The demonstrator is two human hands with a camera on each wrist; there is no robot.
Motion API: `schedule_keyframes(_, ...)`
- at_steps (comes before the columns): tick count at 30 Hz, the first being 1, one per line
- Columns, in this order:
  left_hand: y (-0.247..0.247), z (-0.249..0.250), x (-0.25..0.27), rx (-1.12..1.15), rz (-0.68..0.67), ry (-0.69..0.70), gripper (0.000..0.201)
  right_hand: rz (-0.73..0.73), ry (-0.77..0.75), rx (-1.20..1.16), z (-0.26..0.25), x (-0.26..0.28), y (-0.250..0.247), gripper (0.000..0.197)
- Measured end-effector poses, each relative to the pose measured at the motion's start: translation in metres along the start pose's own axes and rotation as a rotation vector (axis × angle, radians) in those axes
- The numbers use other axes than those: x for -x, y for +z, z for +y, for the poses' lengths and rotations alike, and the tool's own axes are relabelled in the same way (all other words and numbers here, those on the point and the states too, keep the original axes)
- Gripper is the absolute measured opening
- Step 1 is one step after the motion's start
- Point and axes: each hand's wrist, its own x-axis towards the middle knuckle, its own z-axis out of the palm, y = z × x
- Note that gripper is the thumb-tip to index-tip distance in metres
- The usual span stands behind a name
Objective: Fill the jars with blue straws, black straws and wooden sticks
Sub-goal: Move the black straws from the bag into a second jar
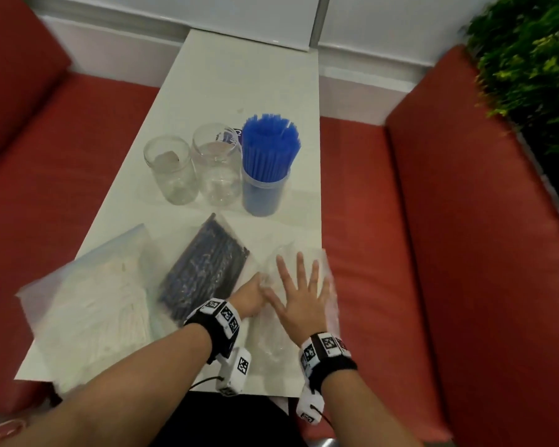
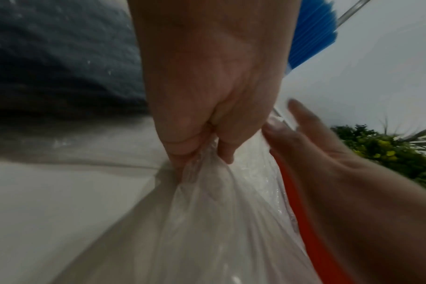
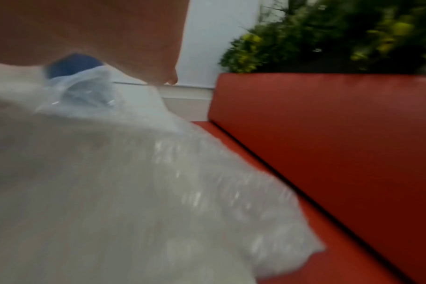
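Observation:
Three jars stand mid-table: two empty clear jars point(image 1: 170, 171) point(image 1: 217, 164) and a jar packed with blue straws point(image 1: 267, 162). In front lie a clear bag of black straws point(image 1: 207, 269) and a bag of wooden sticks point(image 1: 91, 304). An empty clear plastic bag point(image 1: 304, 317) lies at the near right edge. My left hand point(image 1: 250, 295) pinches its gathered plastic point(image 2: 207, 201) between thumb and fingers point(image 2: 226, 151). My right hand point(image 1: 299, 285) lies flat on the bag, fingers spread. The right wrist view shows the bag point(image 3: 134, 192) blurred.
The white table point(image 1: 239, 79) is narrow, with red sofa seats point(image 1: 384, 253) on both sides and a red backrest point(image 1: 465, 188) to the right. A green plant point(image 1: 530, 59) stands behind it. The bag hangs slightly over the table's right edge.

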Motion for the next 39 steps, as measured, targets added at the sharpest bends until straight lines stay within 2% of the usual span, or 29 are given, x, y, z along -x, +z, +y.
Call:
schedule_keyframes(1, -0.001, -0.001, 0.000, 0.014, -0.019, 0.001, 0.011, -0.072, -0.040, 0.022, -0.003, -0.001, 0.012, 0.065)
schedule_keyframes(3, -0.005, -0.006, -0.002, 0.135, -0.066, -0.023, 0.018, -0.175, 0.000, 0.009, 0.003, -0.004, 0.034, 0.062)
schedule_keyframes(5, -0.011, -0.010, -0.002, 0.362, -0.091, -0.167, 0.009, -0.236, 0.020, 0.054, 0.013, -0.007, 0.049, 0.067)
schedule_keyframes(6, -0.014, -0.010, -0.002, 0.446, -0.115, -0.227, 0.010, -0.256, 0.020, 0.077, 0.017, -0.007, 0.056, 0.070)
schedule_keyframes(8, -0.021, -0.005, 0.000, 0.440, -0.112, -0.254, 0.012, -0.280, 0.030, 0.082, 0.021, -0.006, 0.064, 0.072)
schedule_keyframes(9, -0.028, -0.002, 0.002, 0.365, -0.076, -0.240, 0.007, -0.284, 0.042, 0.084, 0.021, -0.007, 0.067, 0.072)
schedule_keyframes(10, -0.038, 0.001, 0.006, 0.275, -0.013, -0.214, 0.003, -0.289, 0.059, 0.100, 0.020, -0.008, 0.069, 0.073)
schedule_keyframes(11, -0.050, 0.001, 0.010, 0.183, 0.085, -0.184, 0.009, -0.295, 0.075, 0.130, 0.019, -0.010, 0.069, 0.074)
schedule_keyframes(14, -0.107, -0.005, 0.032, -0.123, 0.551, -0.129, 0.023, -0.358, 0.110, 0.206, 0.010, -0.017, 0.064, 0.076)
schedule_keyframes(16, -0.143, -0.016, 0.050, -0.311, 0.849, -0.210, 0.033, -0.402, 0.137, 0.220, -0.001, -0.021, 0.057, 0.081)
schedule_keyframes(17, -0.156, -0.025, 0.057, -0.322, 0.912, -0.298, 0.045, -0.403, 0.152, 0.224, -0.007, -0.022, 0.053, 0.082)
schedule_keyframes(18, -0.164, -0.034, 0.062, -0.285, 0.894, -0.409, 0.061, -0.392, 0.160, 0.233, -0.014, -0.023, 0.051, 0.083)
schedule_keyframes(20, -0.171, -0.050, 0.068, -0.155, 0.694, -0.574, 0.096, -0.376, 0.168, 0.238, -0.027, -0.022, 0.051, 0.084)
schedule_keyframes(22, -0.169, -0.061, 0.070, -0.124, 0.576, -0.611, 0.112, -0.396, 0.191, 0.177, -0.034, -0.022, 0.052, 0.084)
schedule_keyframes(25, -0.170, -0.057, 0.063, -0.277, 0.560, -0.511, 0.090, -0.412, 0.226, 0.111, -0.035, -0.024, 0.054, 0.086)
schedule_keyframes(28, -0.171, -0.051, 0.051, -0.097, 0.487, -0.432, 0.065, -0.410, 0.245, 0.093, -0.034, -0.025, 0.051, 0.087)
schedule_keyframes(31, -0.177, -0.041, 0.044, 0.021, 0.494, -0.398, 0.039, -0.412, 0.256, 0.094, -0.036, -0.026, 0.048, 0.086)
schedule_keyframes(35, -0.198, -0.022, 0.038, 0.244, 0.586, -0.228, 0.041, -0.384, 0.305, 0.056, -0.042, -0.027, 0.042, 0.081)
schedule_keyframes(39, -0.213, -0.009, 0.043, 0.275, 0.644, -0.076, 0.039, -0.382, 0.302, 0.086, -0.054, -0.030, 0.040, 0.074)
